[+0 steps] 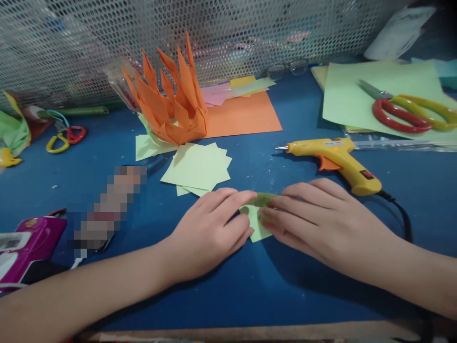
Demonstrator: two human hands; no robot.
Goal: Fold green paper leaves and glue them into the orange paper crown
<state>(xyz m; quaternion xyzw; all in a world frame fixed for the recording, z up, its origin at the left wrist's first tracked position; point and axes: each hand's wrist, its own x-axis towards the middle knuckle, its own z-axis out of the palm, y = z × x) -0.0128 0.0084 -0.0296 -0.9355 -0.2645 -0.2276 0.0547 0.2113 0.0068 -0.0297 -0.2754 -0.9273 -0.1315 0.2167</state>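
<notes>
A small light-green paper piece [255, 223] lies on the blue table [271, 286] near the front middle. My left hand [210, 231] presses on its left side with fingers curled and fingertips together on the paper. My right hand [321, 221] lies flat over its right side, fingers stretched out and pressing down. Both hands cover much of the paper.
A stack of green paper squares [198, 167] and an orange folded paper crown [171, 102] sit behind the hands. A yellow glue gun [335, 159] lies right of them. Scissors [410, 112] rest on green sheets [346, 95] at right. A mesh wall [221, 33] closes the back; a pink device [28, 243] sits at left.
</notes>
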